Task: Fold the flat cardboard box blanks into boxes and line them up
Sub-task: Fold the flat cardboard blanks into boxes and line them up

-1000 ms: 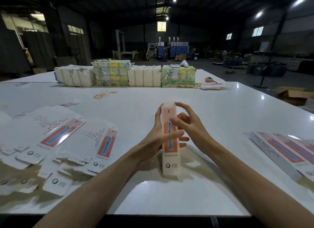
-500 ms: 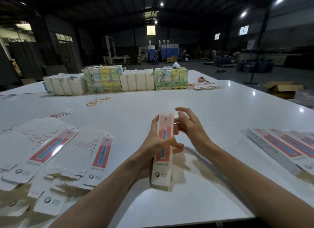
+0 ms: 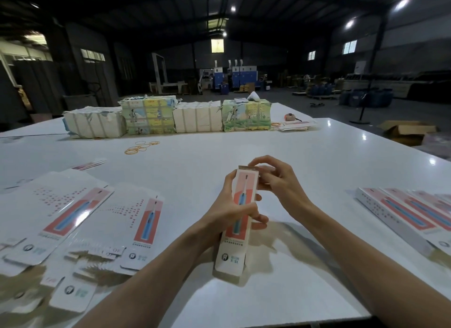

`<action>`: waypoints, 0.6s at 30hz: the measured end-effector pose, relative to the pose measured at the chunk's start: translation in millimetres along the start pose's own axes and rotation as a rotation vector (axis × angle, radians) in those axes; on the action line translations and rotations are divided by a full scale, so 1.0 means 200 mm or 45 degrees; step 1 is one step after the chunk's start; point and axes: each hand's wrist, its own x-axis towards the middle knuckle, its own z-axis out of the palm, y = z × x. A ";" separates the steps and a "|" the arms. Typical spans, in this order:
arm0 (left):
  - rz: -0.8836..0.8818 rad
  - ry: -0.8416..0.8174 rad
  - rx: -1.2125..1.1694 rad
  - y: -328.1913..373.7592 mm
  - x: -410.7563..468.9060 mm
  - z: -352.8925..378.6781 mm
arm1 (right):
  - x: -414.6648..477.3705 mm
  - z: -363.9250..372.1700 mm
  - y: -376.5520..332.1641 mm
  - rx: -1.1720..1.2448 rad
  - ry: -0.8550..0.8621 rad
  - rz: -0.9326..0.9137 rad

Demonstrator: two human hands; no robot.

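Closing the box's (image 3: 240,220) far end
Left hand (image 3: 228,211) grips its middle; right hand (image 3: 277,183) pinches the top flap; light, crushable card, best held by the edges.

I see the left hand (image 3: 227,213) gripping a long box (image 3: 240,220) round its middle, tilted a little off upright over the white table (image 3: 244,144), while the right hand (image 3: 278,183) curls its fingers over the flap at the box's top end. Left of the box lie fanned-out flat blanks (image 3: 80,213), and right of it finished boxes (image 3: 402,213) lie side by side. Beyond the box I make out loose rubber bands (image 3: 140,148) and, farther back, a row of wrapped bundles (image 3: 168,116).
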 end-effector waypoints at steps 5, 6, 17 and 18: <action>0.002 -0.012 0.063 0.01 -0.01 -0.01 | 0.01 0.01 -0.04 0.300 0.024 0.183; -0.001 -0.023 0.062 0.01 -0.01 0.00 | 0.01 0.01 -0.04 0.307 0.045 0.198; 0.024 -0.002 0.118 0.01 -0.02 -0.01 | 0.03 -0.04 -0.05 0.388 0.057 0.307; 0.026 0.001 0.114 0.01 -0.02 0.00 | 0.03 -0.04 -0.05 0.390 0.048 0.300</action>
